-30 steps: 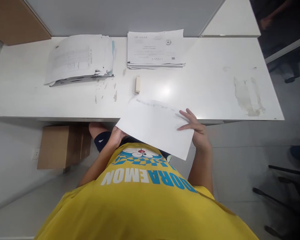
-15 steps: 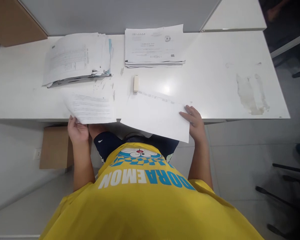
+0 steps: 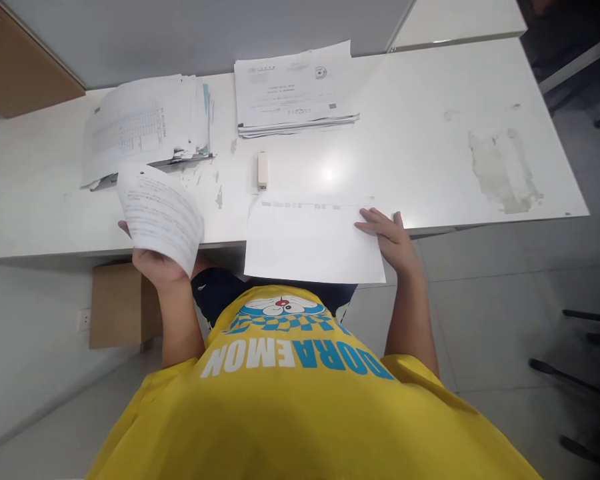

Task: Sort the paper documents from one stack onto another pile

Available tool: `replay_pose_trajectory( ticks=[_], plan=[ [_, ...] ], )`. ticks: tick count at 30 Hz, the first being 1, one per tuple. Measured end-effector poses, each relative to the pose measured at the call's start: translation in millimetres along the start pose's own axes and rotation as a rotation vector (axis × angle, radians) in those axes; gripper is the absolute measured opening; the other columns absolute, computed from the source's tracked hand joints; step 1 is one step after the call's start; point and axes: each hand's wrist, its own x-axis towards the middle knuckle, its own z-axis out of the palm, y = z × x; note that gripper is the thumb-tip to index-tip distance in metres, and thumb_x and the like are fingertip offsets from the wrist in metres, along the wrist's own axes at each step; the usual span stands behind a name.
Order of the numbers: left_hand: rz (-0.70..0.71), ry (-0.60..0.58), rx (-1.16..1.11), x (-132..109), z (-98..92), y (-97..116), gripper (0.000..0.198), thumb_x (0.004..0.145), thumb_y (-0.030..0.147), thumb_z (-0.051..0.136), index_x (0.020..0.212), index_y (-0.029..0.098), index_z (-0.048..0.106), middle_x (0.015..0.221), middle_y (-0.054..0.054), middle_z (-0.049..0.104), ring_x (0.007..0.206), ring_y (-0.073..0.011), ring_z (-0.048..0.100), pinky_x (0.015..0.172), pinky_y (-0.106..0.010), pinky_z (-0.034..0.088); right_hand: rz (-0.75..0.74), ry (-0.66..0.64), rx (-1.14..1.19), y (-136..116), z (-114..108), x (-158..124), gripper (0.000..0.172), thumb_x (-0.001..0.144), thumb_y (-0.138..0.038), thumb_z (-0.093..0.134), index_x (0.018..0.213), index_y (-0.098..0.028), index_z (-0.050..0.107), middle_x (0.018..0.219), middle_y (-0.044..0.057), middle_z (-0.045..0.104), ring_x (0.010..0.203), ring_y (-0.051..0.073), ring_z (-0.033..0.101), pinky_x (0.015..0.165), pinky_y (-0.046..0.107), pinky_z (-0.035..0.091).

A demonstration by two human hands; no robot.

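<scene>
My left hand (image 3: 157, 261) is closed on a curled printed sheet of paper (image 3: 157, 207), lifted at the front edge of the desk; part of the fingers is behind it. My right hand (image 3: 387, 237) lies with fingers stretched out on the right edge of a mostly blank white sheet (image 3: 315, 243). That sheet rests on the desk and juts out past its front edge. Just beyond its upper left corner is a small cream-coloured block, perhaps a stapler (image 3: 263, 171).
A messy pile of papers (image 3: 125, 127) lies at the back left of the white desk (image 3: 410, 147). A neater stack of documents (image 3: 290, 87) sits at the back middle. Stains (image 3: 505, 173) mark the desk's right side. A cardboard box (image 3: 117, 307) stands below on the left.
My left hand has raised and curled the printed sheet, which lay flatter before. The white sheet under my right hand has turned straighter to the desk edge. The view has tilted slightly.
</scene>
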Motion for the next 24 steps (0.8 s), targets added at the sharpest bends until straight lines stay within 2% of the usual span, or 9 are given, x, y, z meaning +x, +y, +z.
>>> replay_pose_trajectory(
  ticks=[2,4,6,8,12,16,18,21,24],
  plan=[
    [0.057,0.099,-0.054,8,-4.0,-6,0.044,0.109,0.021,0.022,0.147,0.018,0.044,0.125,-0.003,0.070,0.127,-0.0073,0.058,0.104,-0.015,0.047,0.016,-0.052,0.009,1,-4,3,0.046,0.091,-0.017,0.041,0.110,-0.040,0.076,0.145,-0.010,0.059,0.146,0.018,0.042,0.128,0.058,-0.001],
    [0.047,0.247,-0.119,16,-14.4,-14,0.046,0.105,0.008,0.020,0.141,0.012,0.048,0.111,-0.004,0.073,0.109,-0.0041,0.067,0.091,-0.009,0.051,0.030,-0.096,0.019,1,-8,5,0.049,0.089,-0.015,0.041,0.112,-0.041,0.075,0.146,-0.011,0.057,0.147,0.018,0.040,0.128,0.057,-0.001],
    [-0.038,0.389,-0.146,20,-28.6,-24,0.043,0.100,0.003,0.028,0.134,0.012,0.054,0.100,-0.004,0.073,0.087,-0.0026,0.069,0.077,-0.004,0.052,0.039,-0.124,0.033,3,-11,6,0.051,0.088,-0.014,0.041,0.114,-0.042,0.075,0.147,-0.013,0.056,0.148,0.018,0.040,0.128,0.057,-0.002],
    [-0.088,0.474,-0.133,16,-44.0,-34,0.039,0.094,0.002,0.037,0.122,0.016,0.060,0.095,-0.003,0.072,0.074,-0.0029,0.067,0.068,-0.004,0.052,0.039,-0.135,0.042,4,-12,7,0.051,0.089,-0.014,0.041,0.114,-0.043,0.074,0.147,-0.014,0.056,0.148,0.018,0.040,0.128,0.058,-0.002],
    [-0.043,0.502,0.025,-10,-71.5,-51,0.021,0.083,0.005,0.049,0.095,0.017,0.062,0.097,-0.005,0.070,0.078,-0.0053,0.066,0.063,-0.006,0.051,0.034,-0.135,0.038,5,-12,8,0.050,0.090,-0.013,0.042,0.113,-0.043,0.075,0.146,-0.013,0.057,0.147,0.019,0.041,0.128,0.060,-0.002],
    [-0.009,0.474,0.272,-41,-87.2,-67,0.011,0.079,0.015,0.057,0.089,0.017,0.061,0.105,-0.008,0.068,0.096,-0.0124,0.067,0.065,-0.012,0.053,0.036,-0.119,0.033,4,-11,6,0.048,0.093,-0.014,0.042,0.113,-0.042,0.075,0.147,-0.011,0.057,0.147,0.020,0.041,0.128,0.061,-0.001],
    [-0.037,0.471,0.296,-52,-88.0,-73,0.015,0.076,0.015,0.060,0.091,0.017,0.062,0.108,-0.009,0.068,0.100,-0.0143,0.067,0.069,-0.015,0.054,0.036,-0.109,0.032,4,-10,4,0.045,0.094,-0.016,0.043,0.113,-0.042,0.075,0.146,-0.011,0.057,0.147,0.019,0.042,0.128,0.061,-0.001],
    [-0.125,0.456,0.266,-60,-79.5,-79,0.017,0.075,0.011,0.061,0.090,0.017,0.062,0.112,-0.008,0.068,0.101,-0.0134,0.067,0.072,-0.016,0.054,0.034,-0.099,0.024,2,-9,2,0.041,0.097,-0.019,0.044,0.112,-0.042,0.075,0.145,-0.011,0.058,0.146,0.019,0.042,0.129,0.060,0.000],
    [-0.268,0.455,0.168,-62,-63.4,-80,0.017,0.082,0.004,0.055,0.088,0.018,0.062,0.100,-0.005,0.070,0.085,-0.0081,0.066,0.063,-0.010,0.052,0.035,-0.093,0.020,0,-9,1,0.041,0.097,-0.021,0.043,0.112,-0.042,0.075,0.145,-0.011,0.059,0.147,0.019,0.042,0.129,0.060,0.001]
  ],
)
